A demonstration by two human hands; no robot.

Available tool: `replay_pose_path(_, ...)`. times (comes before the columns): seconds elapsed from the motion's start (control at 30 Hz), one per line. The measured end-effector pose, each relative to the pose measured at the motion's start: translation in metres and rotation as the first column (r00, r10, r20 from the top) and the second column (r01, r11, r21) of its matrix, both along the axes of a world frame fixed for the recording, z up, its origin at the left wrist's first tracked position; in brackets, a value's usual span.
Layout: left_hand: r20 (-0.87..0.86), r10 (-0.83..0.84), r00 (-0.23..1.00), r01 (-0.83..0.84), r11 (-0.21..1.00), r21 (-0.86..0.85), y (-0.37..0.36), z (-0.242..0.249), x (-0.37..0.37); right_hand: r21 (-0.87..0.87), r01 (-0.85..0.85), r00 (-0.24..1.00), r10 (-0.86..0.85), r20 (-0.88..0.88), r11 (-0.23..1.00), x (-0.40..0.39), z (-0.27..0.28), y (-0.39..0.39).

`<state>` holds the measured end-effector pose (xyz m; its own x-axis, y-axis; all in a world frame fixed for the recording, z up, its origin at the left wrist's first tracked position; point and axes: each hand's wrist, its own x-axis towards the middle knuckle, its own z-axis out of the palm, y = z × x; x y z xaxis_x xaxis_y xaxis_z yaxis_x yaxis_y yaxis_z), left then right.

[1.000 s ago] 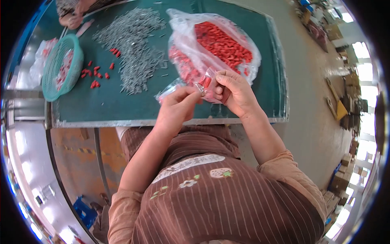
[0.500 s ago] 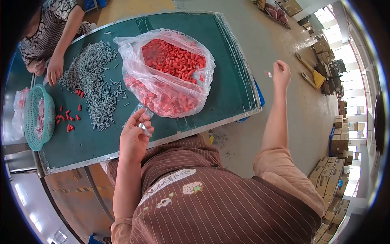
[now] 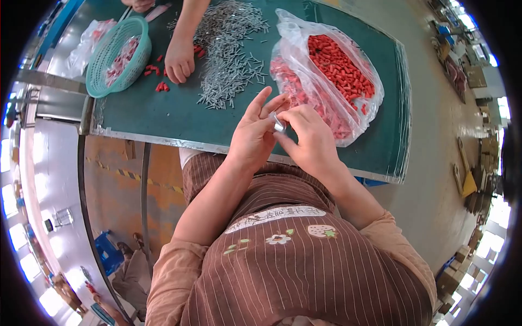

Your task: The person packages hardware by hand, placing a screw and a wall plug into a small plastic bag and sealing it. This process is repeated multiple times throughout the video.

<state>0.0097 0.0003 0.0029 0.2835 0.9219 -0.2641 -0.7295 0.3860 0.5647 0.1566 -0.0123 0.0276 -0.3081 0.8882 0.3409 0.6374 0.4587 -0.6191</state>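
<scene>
My left hand point(image 3: 251, 136) is at the table's near edge with a small shiny silver piece point(image 3: 279, 124) in its grip; two of its fingers are stretched out. From the other side my right hand point(image 3: 311, 136) pinches at the same piece, fingertips meeting those of the left. What exactly the piece is, I cannot make out. Just beyond both hands lies a clear plastic bag point(image 3: 298, 33), full of red plastic caps point(image 3: 340, 68). Left of it spreads a heap of grey metal pins or screws point(image 3: 228, 73).
A co-worker's hand point(image 3: 179, 60) reaches down beside loose red caps point(image 3: 162, 87). A green plastic basket point(image 3: 97, 73) with a filled bag in it stands at the left end of the green table point(image 3: 163, 120). Stacked cartons point(image 3: 451, 274) line the right side.
My right hand has come in from far out on the right to meet my left hand at the silver piece. The view has turned, and the co-worker's hand now reaches toward the loose caps.
</scene>
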Motion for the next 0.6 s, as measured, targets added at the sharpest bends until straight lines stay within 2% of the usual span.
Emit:
replay_pose_path(0.03,0.025,0.009,1.000,-0.008,1.000,-0.013,-0.001,-0.001,-0.002,0.056,-0.019,1.000,0.019,-0.003,0.998,-0.001,-0.007,0.004)
replay_pose_path(0.13,0.073,-0.003,0.997,0.006,0.999,-0.032,-0.005,-0.004,-0.011,0.062,-0.030,0.998,0.033,-0.050,0.998,-0.003,-0.019,0.013)
replay_pose_path(0.23,0.132,0.005,0.991,0.008,0.995,-0.098,-0.005,-0.005,-0.012,-0.096,0.036,0.995,-0.045,-0.092,0.995,-0.010,-0.015,0.016)
replay_pose_path(0.43,0.048,-0.050,0.998,0.054,0.995,-0.079,-0.007,-0.011,-0.009,-0.106,0.143,0.990,-0.142,0.019,0.984,-0.016,-0.022,0.020)
replay_pose_path(0.53,-0.031,-0.048,0.998,0.045,0.994,-0.095,-0.008,-0.019,-0.006,-0.062,0.167,0.978,-0.158,0.134,0.984,-0.018,-0.025,0.021)
replay_pose_path(0.6,-0.067,-0.060,0.996,0.051,0.991,-0.127,-0.004,-0.028,-0.007,-0.135,0.136,0.988,-0.125,0.090,0.982,-0.018,-0.023,0.021)
